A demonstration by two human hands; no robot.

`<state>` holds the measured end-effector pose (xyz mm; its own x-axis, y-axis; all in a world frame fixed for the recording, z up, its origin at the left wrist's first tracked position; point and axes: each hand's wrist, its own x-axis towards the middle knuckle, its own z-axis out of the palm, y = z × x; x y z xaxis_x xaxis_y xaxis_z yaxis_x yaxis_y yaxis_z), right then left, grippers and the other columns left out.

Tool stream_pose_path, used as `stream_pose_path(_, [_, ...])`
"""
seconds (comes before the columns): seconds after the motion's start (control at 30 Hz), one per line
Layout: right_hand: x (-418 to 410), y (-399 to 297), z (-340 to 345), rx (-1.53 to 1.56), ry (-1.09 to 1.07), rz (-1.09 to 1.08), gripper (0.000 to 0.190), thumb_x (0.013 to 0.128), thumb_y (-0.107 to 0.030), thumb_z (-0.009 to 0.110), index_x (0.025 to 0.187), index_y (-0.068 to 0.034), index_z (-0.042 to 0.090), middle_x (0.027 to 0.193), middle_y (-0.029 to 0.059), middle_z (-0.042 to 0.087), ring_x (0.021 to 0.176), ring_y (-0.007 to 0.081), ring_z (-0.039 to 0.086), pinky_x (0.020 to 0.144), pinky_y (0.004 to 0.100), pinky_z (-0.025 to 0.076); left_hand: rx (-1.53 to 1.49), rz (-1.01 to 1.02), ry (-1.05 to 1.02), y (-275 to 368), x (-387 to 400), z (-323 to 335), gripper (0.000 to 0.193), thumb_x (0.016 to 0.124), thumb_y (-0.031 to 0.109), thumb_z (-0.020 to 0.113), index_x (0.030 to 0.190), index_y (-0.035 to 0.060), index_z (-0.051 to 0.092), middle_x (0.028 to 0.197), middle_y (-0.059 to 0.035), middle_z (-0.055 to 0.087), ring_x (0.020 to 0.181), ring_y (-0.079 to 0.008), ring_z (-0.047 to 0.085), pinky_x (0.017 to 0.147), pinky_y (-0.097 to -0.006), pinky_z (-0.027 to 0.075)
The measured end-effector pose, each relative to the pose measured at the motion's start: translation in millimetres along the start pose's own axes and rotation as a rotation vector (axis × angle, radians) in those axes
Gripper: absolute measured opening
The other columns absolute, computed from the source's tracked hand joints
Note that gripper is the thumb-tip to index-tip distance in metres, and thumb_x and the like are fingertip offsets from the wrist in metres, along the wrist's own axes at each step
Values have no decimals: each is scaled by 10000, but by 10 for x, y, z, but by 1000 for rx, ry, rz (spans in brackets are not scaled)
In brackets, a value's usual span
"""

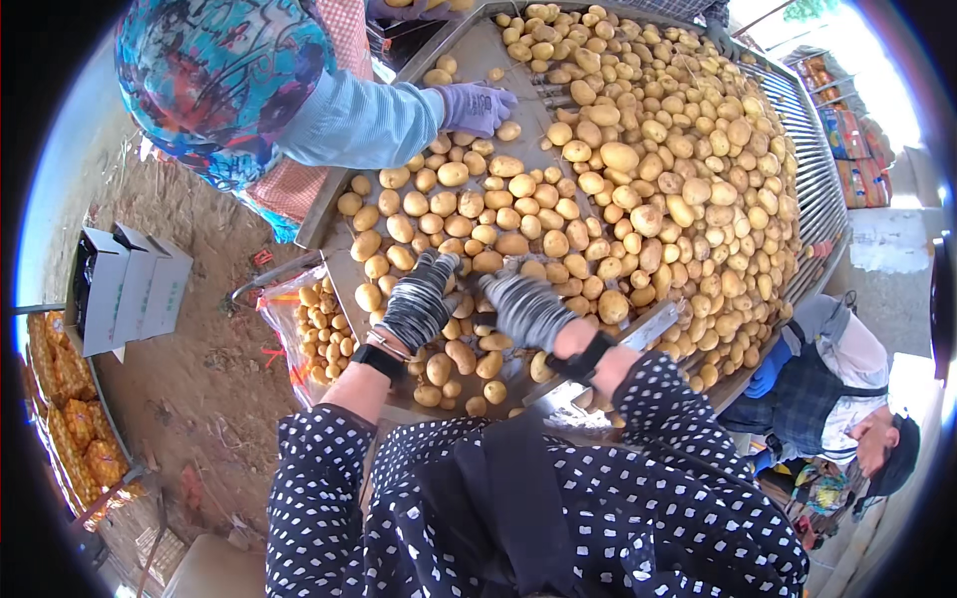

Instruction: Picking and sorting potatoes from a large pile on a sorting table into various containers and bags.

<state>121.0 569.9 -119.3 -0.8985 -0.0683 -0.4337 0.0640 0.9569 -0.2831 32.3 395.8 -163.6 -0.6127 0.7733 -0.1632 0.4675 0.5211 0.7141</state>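
Note:
Potatoes (695,190) cover a metal sorting table (516,71) in front of me, piled thickest on the right side. My left hand (420,299), in a grey and black striped glove, rests among loose potatoes near the table's left edge; whether its fingers grip one is hidden. Just to its right, my right hand (525,305) wears the same kind of glove and is slightly blurred over the potatoes, its fingertips turned towards the left hand. A dark object shows between the two hands, too unclear to name. Both wrists bear dark bands.
Beyond on the left, a co-worker's purple-gloved hand (476,109) touches the table. A plastic-lined bag of small potatoes (327,329) stands below the left edge. A metal divider (650,327) lies right of my right hand. Another person (830,389) is at the right. Cardboard boxes (138,291) stand far left.

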Motion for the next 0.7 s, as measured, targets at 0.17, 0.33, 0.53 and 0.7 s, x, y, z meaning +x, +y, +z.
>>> stream_pose_path(0.17, [179,758,-418,34,562,116,479,791,-319,726,1184,-72,611,1251,202,562,1163,380,545,976,443,456,194,153,227,-449,257,-530,654,811,356,729,1366,106,488,1414,-220,448,1305,-373,450,1055,-427,404])
stream_pose_path(0.33, [595,585,-183,-197,254,206,813,726,-612,717,1364,-151,513,1563,210,206,1407,494,199,1127,636,184,462,47,118,-461,818,-827,762,756,416,757,1389,104,469,1434,-212,405,1329,-398,379,1103,-472,333])
stream_pose_path(0.53, [321,-166,127,-118,94,21,693,761,-529,702,1290,-99,577,1546,175,257,1386,491,245,1086,699,175,574,45,-230,-288,485,-568,808,788,555,674,1454,184,408,1542,-170,273,1402,-471,231,1130,-583,235])
stream_pose_path(0.7, [-366,-102,143,174,253,-313,618,818,-301,670,1394,-185,478,1511,177,325,1334,439,378,1079,522,358,506,172,-146,-406,-545,-423,772,756,546,706,1415,215,477,1542,-132,302,1429,-420,226,1135,-621,163])
